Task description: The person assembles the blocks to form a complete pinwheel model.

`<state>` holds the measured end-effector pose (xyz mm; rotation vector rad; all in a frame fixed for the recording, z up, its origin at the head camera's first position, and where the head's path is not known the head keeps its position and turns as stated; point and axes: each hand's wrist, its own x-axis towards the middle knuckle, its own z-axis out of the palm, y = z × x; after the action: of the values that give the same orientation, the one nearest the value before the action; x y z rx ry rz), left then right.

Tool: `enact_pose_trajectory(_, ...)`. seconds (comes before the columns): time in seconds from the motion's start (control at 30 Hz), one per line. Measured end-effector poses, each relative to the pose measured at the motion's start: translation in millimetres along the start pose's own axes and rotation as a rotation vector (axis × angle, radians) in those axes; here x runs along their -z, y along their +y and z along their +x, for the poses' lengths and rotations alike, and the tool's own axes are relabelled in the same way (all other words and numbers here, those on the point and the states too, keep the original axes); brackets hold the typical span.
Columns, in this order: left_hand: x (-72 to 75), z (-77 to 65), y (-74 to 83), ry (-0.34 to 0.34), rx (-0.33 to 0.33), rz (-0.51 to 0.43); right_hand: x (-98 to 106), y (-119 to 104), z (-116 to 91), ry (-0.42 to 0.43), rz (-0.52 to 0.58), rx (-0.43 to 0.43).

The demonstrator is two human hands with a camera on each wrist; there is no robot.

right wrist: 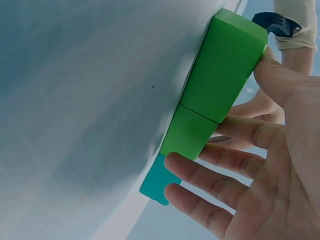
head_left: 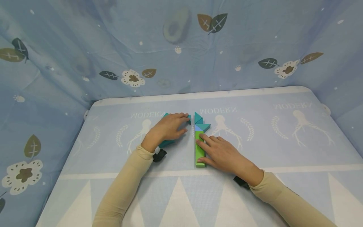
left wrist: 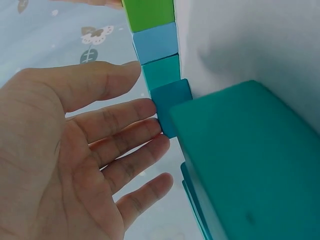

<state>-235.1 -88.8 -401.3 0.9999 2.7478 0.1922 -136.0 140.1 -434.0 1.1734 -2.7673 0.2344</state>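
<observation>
A row of blocks runs away from the person in the head view. Two green blocks (right wrist: 222,65) form its near part, then come a light blue triangle (head_left: 199,128) and several teal triangles (head_left: 203,126). My right hand (head_left: 219,153) rests along the green blocks' right side, thumb by the near end and fingers extended. Left of the row, my left hand (head_left: 168,127) reaches over teal blocks (left wrist: 250,155) that it partly hides. Its fingers are loosely extended, the tips close to a small teal piece (head_left: 189,119).
A patterned light blue cloth (head_left: 283,135) covers the table under the blocks. Behind it hangs a blue curtain (head_left: 181,63) with leaves and flowers. Dark wrist devices (head_left: 159,155) sit below both wrists.
</observation>
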Motion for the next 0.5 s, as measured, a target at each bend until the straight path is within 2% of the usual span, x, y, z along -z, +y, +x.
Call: enact_pose_trajectory(0.5, 0.1, 0.2, 6.6, 0.008, -0.027, 0.038, -0.7, 0.3, -0.2, 0.002, -0.005, 0.004)
